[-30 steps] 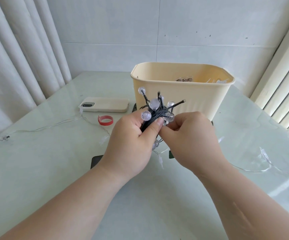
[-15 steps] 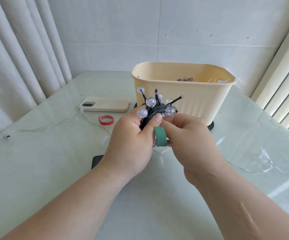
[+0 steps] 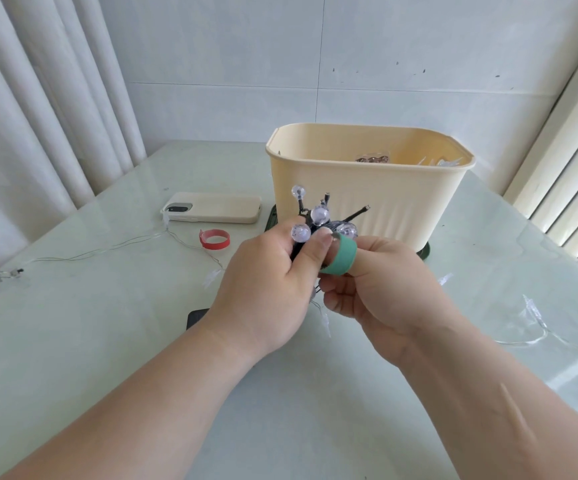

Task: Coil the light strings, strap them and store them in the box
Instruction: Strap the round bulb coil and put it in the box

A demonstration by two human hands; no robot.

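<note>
My left hand (image 3: pixel 266 289) grips a coiled bundle of black-wired light string (image 3: pixel 318 220) with clear round bulbs sticking up, held above the table in front of the cream box (image 3: pixel 377 199). My right hand (image 3: pixel 381 289) pinches a green strap (image 3: pixel 340 255) that curves over its forefinger right beside the bundle. The lower part of the bundle is hidden behind my fingers. The box holds other light strings, barely visible over its rim.
A cream phone (image 3: pixel 213 207) and a red strap ring (image 3: pixel 214 238) lie left of the box. A thin clear-wired string (image 3: pixel 107 249) trails across the left of the glass table, another clear string (image 3: pixel 536 323) lies at right. A dark object (image 3: pixel 195 317) peeks out under my left wrist.
The green strap came into view in my right hand and has been drawn up and round toward the top of the bundle. Both hands rose slightly.
</note>
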